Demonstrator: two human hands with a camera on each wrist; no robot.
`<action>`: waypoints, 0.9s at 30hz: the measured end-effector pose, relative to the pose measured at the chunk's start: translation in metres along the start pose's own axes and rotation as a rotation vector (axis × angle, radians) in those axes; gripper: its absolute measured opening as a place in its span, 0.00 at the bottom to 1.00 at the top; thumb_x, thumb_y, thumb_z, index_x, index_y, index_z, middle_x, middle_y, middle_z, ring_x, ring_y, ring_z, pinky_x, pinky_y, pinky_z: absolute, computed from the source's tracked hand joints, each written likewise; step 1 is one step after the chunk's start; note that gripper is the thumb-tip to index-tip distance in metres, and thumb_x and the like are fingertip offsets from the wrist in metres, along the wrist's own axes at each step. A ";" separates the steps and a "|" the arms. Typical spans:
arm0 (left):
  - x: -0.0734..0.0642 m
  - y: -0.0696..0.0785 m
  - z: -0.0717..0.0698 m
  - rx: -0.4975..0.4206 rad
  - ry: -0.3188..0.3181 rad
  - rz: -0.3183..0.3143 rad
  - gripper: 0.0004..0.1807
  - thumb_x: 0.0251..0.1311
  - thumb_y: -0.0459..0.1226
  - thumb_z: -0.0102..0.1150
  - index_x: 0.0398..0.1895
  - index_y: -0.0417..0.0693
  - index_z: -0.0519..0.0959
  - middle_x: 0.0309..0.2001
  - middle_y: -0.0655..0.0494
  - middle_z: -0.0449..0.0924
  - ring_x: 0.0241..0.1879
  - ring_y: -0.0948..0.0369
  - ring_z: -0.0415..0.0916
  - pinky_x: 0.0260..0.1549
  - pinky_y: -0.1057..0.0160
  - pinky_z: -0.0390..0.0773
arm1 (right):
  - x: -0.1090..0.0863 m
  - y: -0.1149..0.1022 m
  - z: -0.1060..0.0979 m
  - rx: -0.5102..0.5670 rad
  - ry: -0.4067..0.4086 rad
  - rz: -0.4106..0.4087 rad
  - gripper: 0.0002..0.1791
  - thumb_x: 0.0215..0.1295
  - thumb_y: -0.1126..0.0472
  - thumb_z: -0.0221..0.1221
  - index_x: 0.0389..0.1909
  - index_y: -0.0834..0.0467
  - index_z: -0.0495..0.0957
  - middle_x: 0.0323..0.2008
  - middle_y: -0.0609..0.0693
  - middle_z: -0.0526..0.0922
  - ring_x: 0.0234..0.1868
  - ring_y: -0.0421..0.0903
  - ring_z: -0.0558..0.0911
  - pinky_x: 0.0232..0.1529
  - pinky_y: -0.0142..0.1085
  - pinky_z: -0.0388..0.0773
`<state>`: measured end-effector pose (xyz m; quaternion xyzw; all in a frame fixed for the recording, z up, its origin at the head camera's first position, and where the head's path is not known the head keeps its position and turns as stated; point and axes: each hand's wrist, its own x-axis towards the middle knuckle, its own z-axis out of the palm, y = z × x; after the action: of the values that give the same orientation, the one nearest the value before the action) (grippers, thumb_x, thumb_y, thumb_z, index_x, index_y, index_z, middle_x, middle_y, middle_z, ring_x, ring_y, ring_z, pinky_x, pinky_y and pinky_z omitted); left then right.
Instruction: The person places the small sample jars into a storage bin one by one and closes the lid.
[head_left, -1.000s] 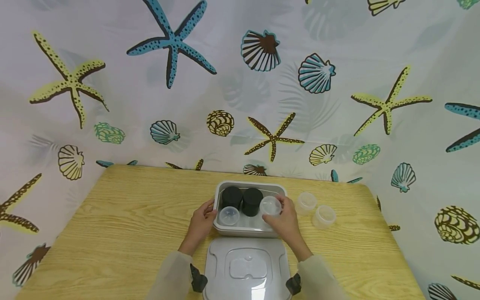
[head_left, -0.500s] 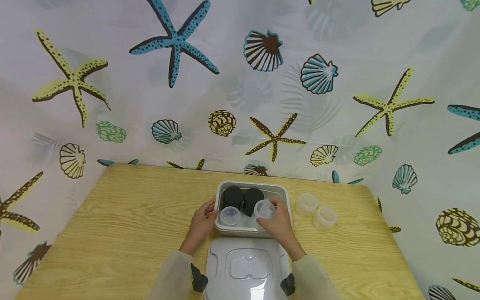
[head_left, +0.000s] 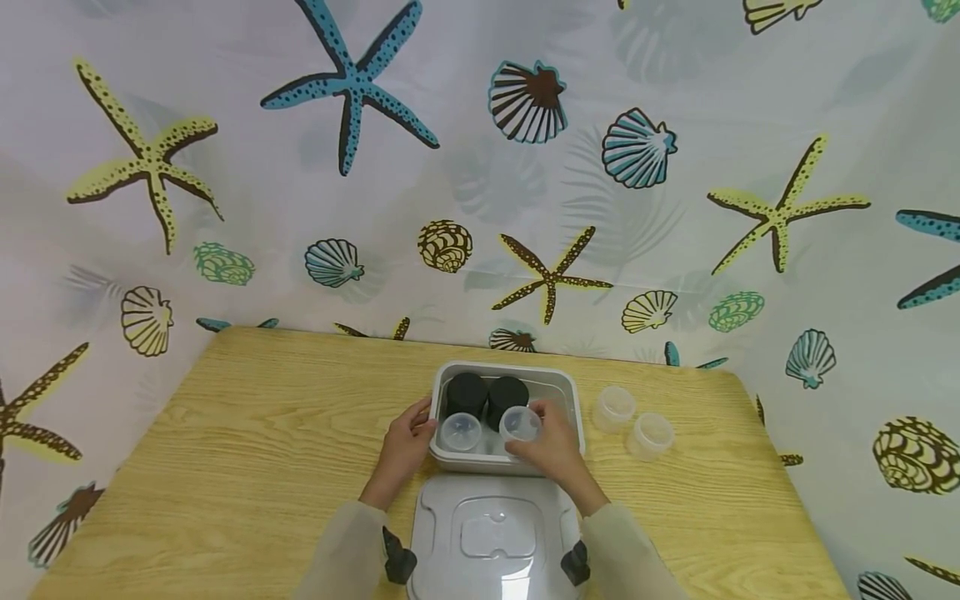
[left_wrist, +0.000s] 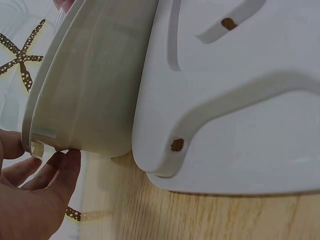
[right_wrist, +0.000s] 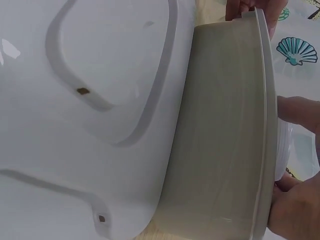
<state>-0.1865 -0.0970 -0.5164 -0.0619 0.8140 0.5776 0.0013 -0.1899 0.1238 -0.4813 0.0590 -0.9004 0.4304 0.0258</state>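
Observation:
A pale grey plastic box [head_left: 487, 467] stands on the table in the head view. My left hand [head_left: 403, 446] grips its left end, the thumb at the rim and the fingers under it, as the left wrist view shows. My right hand [head_left: 553, 443] pinches a clear plastic cup [head_left: 519, 423] low inside the box, between thumb and fingers. Beside it, in the front left corner, sits another clear cup [head_left: 461, 432]. Behind these two stand a black round container [head_left: 467, 393] and a second black container [head_left: 509, 392]. The box wall hides most of the held cup in the right wrist view.
A white lid [head_left: 497, 533] lies flat right in front of the box. To the right of the box stand a clear cup [head_left: 615, 406] and another clear cup [head_left: 652, 433]. Behind the wooden table [head_left: 300, 400] hangs a curtain [head_left: 465, 167] printed with shells and starfish.
My right hand has carried the cup left and down inside the box, from its right side to next to the front left cup. The left hand has kept its hold.

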 end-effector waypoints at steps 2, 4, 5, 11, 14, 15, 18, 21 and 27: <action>0.000 0.000 0.000 0.000 0.001 0.000 0.24 0.68 0.31 0.47 0.67 0.39 0.65 0.57 0.34 0.74 0.56 0.43 0.74 0.53 0.49 0.76 | 0.001 -0.001 0.000 -0.006 -0.020 -0.001 0.34 0.40 0.63 0.72 0.49 0.68 0.70 0.45 0.63 0.76 0.46 0.57 0.77 0.50 0.50 0.75; 0.000 0.000 0.000 0.000 0.002 0.002 0.24 0.68 0.31 0.47 0.67 0.38 0.65 0.57 0.34 0.74 0.56 0.43 0.74 0.53 0.48 0.76 | 0.002 -0.001 0.001 -0.009 -0.040 -0.007 0.33 0.40 0.63 0.72 0.49 0.68 0.69 0.45 0.63 0.76 0.46 0.57 0.77 0.50 0.50 0.75; 0.000 0.000 0.000 -0.002 0.002 0.002 0.24 0.67 0.31 0.48 0.67 0.38 0.65 0.57 0.34 0.74 0.56 0.43 0.74 0.54 0.48 0.76 | 0.002 -0.002 0.001 -0.012 -0.049 -0.013 0.33 0.40 0.63 0.72 0.49 0.68 0.69 0.45 0.63 0.76 0.46 0.57 0.77 0.50 0.50 0.75; 0.000 0.000 -0.001 0.005 0.010 0.026 0.24 0.67 0.30 0.47 0.66 0.35 0.66 0.56 0.32 0.75 0.55 0.42 0.75 0.53 0.48 0.76 | 0.004 -0.004 0.002 -0.038 -0.107 -0.003 0.34 0.42 0.60 0.72 0.50 0.68 0.69 0.46 0.63 0.76 0.47 0.57 0.77 0.51 0.51 0.75; 0.000 0.000 -0.001 0.006 0.013 0.024 0.24 0.67 0.30 0.47 0.66 0.35 0.66 0.56 0.32 0.75 0.55 0.42 0.75 0.53 0.48 0.76 | 0.006 -0.005 0.003 -0.059 -0.132 0.020 0.34 0.43 0.59 0.72 0.51 0.67 0.69 0.47 0.63 0.76 0.47 0.57 0.77 0.51 0.52 0.75; 0.000 0.000 -0.001 0.006 0.012 0.022 0.24 0.67 0.30 0.47 0.66 0.36 0.66 0.56 0.32 0.75 0.55 0.42 0.75 0.53 0.48 0.76 | 0.007 -0.006 0.003 -0.065 -0.138 0.024 0.34 0.43 0.59 0.71 0.51 0.67 0.69 0.47 0.63 0.76 0.47 0.56 0.77 0.51 0.52 0.75; 0.000 0.000 -0.001 -0.003 0.005 0.011 0.24 0.67 0.30 0.47 0.66 0.36 0.65 0.56 0.33 0.74 0.55 0.42 0.75 0.53 0.48 0.76 | 0.008 -0.006 0.005 -0.081 -0.151 0.028 0.34 0.43 0.59 0.72 0.51 0.67 0.69 0.47 0.62 0.75 0.47 0.56 0.76 0.51 0.51 0.75; 0.000 0.000 -0.001 -0.010 -0.002 0.009 0.24 0.67 0.30 0.47 0.66 0.36 0.65 0.57 0.33 0.74 0.55 0.43 0.75 0.53 0.49 0.76 | 0.010 -0.006 0.006 -0.077 -0.161 0.019 0.34 0.42 0.60 0.72 0.49 0.68 0.68 0.46 0.62 0.75 0.46 0.55 0.76 0.51 0.51 0.75; 0.000 0.000 -0.001 -0.004 -0.002 0.001 0.24 0.67 0.31 0.47 0.67 0.37 0.65 0.57 0.33 0.74 0.56 0.43 0.74 0.53 0.49 0.76 | 0.014 -0.007 0.010 -0.081 -0.178 0.017 0.33 0.40 0.62 0.73 0.46 0.69 0.67 0.42 0.61 0.73 0.42 0.53 0.74 0.48 0.48 0.75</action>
<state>-0.1868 -0.0983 -0.5165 -0.0608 0.8129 0.5792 0.0016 -0.2032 0.1103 -0.4808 0.0881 -0.9162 0.3869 -0.0558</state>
